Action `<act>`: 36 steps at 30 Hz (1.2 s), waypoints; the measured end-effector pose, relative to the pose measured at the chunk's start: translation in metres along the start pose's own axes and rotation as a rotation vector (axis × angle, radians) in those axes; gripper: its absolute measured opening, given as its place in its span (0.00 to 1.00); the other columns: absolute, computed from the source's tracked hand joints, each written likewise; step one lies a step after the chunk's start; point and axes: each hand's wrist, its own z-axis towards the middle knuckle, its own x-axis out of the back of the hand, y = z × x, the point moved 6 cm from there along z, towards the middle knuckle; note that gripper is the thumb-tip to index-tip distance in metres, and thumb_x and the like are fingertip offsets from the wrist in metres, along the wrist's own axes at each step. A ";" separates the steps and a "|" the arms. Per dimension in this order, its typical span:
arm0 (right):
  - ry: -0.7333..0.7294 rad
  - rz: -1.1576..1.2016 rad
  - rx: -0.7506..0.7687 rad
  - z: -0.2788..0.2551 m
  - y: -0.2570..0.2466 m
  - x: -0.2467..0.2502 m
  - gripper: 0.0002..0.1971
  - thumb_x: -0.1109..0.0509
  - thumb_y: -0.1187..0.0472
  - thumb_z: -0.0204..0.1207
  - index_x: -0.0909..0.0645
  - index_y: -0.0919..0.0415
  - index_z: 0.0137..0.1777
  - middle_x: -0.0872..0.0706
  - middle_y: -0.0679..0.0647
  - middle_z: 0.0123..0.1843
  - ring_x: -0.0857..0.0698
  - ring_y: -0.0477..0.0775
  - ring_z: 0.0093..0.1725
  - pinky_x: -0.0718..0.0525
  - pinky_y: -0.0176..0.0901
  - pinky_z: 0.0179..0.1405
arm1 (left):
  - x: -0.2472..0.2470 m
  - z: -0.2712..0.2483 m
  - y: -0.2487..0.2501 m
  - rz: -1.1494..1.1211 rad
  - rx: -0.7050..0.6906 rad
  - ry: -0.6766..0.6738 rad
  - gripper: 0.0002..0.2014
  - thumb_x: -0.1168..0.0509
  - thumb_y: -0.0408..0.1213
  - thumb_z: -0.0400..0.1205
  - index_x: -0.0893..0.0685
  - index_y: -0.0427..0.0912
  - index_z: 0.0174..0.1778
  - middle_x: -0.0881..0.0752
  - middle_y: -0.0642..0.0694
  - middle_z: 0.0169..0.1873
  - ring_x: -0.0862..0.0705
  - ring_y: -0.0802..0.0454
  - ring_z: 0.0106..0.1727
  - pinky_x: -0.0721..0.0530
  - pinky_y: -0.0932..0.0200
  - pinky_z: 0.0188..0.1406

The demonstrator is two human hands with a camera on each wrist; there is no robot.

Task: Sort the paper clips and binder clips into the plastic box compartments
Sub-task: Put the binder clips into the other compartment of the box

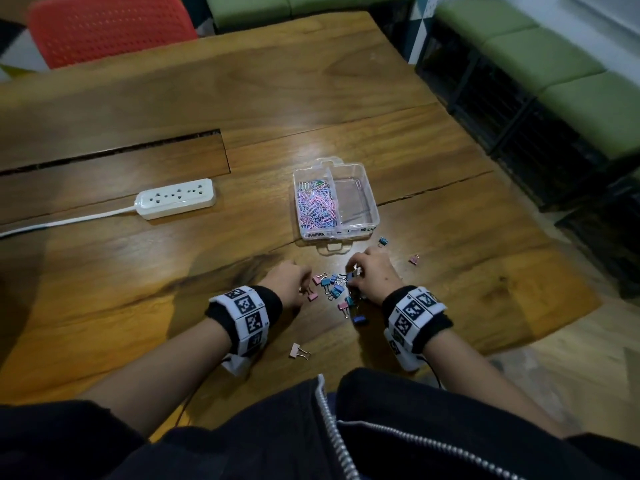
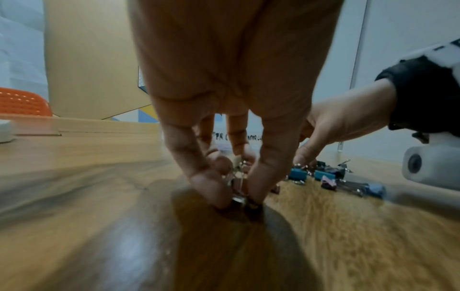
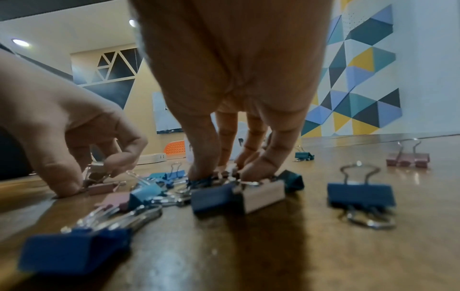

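A clear plastic box (image 1: 360,233) stands on the table. Its left compartment is full of pink and blue paper clips (image 1: 316,206); the right one holds a single paper clip (image 1: 357,184). Several pink and blue binder clips (image 1: 331,288) lie in a heap just in front of the box. My left hand (image 1: 304,289) pinches a pink binder clip (image 3: 99,186) at the heap's left edge, fingertips (image 2: 211,189) down on the wood. My right hand (image 1: 353,274) is curled over the heap's right side, its fingertips (image 3: 199,173) gripping binder clips (image 3: 214,195) there.
Stray binder clips lie apart: a blue one (image 1: 382,241) and a pink one (image 1: 414,259) right of the box, a pink one (image 1: 299,351) near my left wrist, a blue one (image 1: 359,319) by my right wrist. A white power strip (image 1: 175,198) sits at the left.
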 end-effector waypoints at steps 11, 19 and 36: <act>-0.037 0.187 -0.069 -0.006 0.007 -0.002 0.06 0.29 0.69 0.70 0.23 0.60 0.41 0.24 0.51 0.43 0.24 0.48 0.43 0.29 0.30 0.32 | -0.011 0.010 0.007 0.032 -0.064 -0.133 0.11 0.36 0.24 0.75 0.25 0.45 0.35 0.22 0.48 0.41 0.25 0.52 0.44 0.28 0.62 0.43; -0.048 0.254 -0.024 -0.010 0.010 0.004 0.11 0.31 0.71 0.71 0.18 0.64 0.53 0.17 0.55 0.51 0.20 0.49 0.49 0.22 0.34 0.47 | 0.012 0.022 0.015 -0.234 -0.024 -0.058 0.11 0.31 0.26 0.74 0.23 0.46 0.33 0.20 0.51 0.37 0.21 0.57 0.38 0.21 0.69 0.34; -0.058 0.022 -0.043 -0.011 0.028 0.003 0.14 0.28 0.67 0.69 0.19 0.56 0.54 0.26 0.56 0.58 0.25 0.56 0.60 0.19 0.44 0.58 | 0.080 0.088 0.085 -0.415 -0.141 0.161 0.16 0.40 0.27 0.81 0.21 0.36 0.64 0.18 0.42 0.62 0.20 0.47 0.63 0.21 0.63 0.57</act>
